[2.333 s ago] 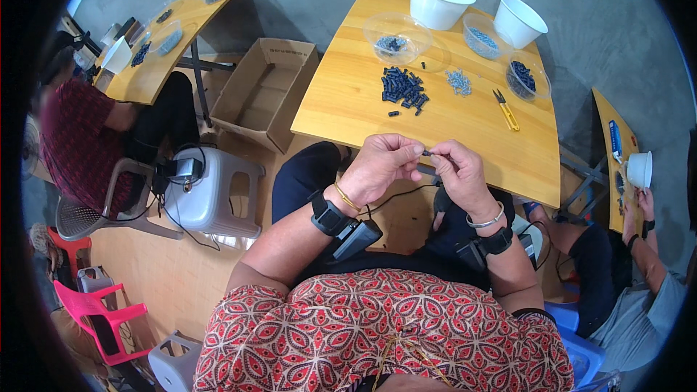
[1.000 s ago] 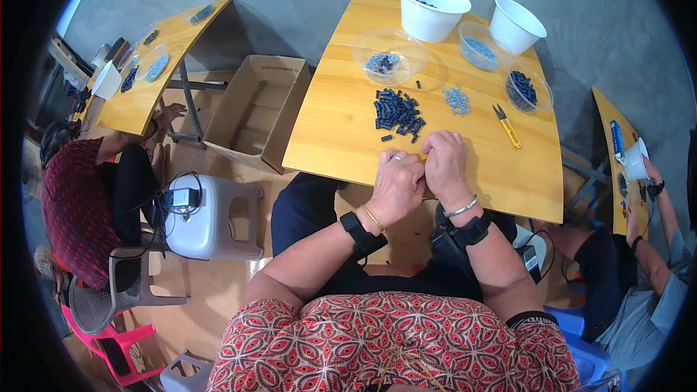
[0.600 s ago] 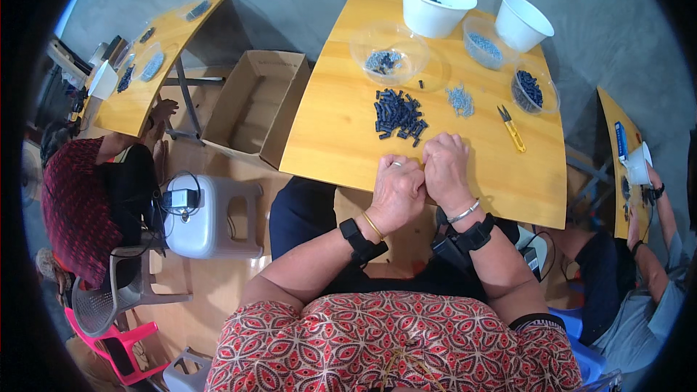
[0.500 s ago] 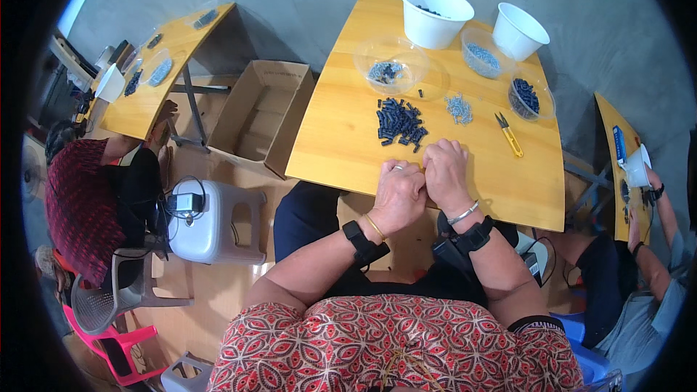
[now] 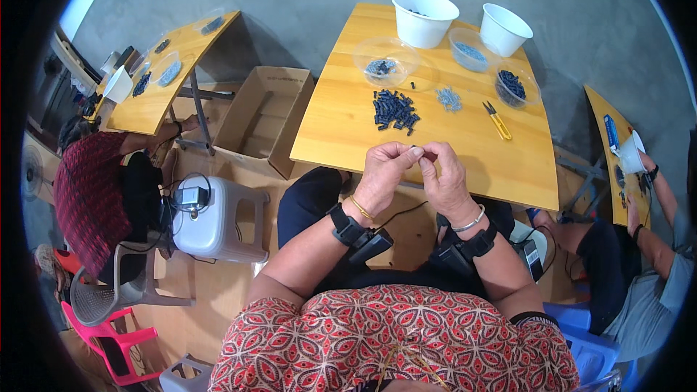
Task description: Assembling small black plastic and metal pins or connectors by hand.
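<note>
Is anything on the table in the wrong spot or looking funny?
Yes, one thing: a single dark piece lies by itself on the table, away from the dark pile. It looks odd because the others are heaped together. Nothing else stands out.

Navy pile (image 5: 394, 109) obstructs; behind tubs (image 5: 425, 29) unclear.

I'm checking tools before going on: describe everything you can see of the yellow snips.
The snips have a yellow handle, seemingly plastic, and two dark, pointed, metal-looking blades that look slightly apart. They lie flat on the wooden table, right of the pile of pale pieces, blades pointing away from the person and leftward. The left hand and right hand are clear of them.
</note>
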`<state>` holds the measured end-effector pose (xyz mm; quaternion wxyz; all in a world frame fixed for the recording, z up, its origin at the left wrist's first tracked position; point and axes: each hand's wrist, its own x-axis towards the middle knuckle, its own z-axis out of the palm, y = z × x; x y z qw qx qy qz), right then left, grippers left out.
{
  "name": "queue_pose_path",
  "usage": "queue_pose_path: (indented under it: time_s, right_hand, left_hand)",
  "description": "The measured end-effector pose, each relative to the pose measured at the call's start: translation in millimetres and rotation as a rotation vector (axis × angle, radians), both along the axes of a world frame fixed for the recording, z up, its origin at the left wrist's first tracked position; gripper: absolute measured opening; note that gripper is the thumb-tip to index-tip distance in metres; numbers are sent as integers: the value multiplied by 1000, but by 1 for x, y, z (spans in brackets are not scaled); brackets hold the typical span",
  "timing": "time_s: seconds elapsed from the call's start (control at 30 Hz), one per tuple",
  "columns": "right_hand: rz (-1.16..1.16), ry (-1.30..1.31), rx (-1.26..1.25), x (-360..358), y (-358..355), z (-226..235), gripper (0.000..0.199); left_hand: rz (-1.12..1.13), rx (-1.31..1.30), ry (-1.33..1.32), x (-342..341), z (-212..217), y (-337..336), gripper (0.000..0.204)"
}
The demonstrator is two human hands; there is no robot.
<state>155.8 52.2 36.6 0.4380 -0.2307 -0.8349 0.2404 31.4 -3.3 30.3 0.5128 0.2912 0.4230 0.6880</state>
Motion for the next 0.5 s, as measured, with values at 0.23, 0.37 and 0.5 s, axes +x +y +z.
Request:
queue_pose_path:
  time_s: [0.23, 0.37, 0.5]
  right_hand:
    - [42, 43, -58, 12, 3, 10, 6]
    - [139, 116, -328, 16, 5, 5, 9]
    - [210, 216, -489, 18, 12, 2, 12]
  left_hand:
    - [-121, -37, -1, -3, 15, -14, 14]
    - [-87, -10, 35, -4, 5, -15, 13]
    - [-83, 3, 23, -5, 4, -16, 12]
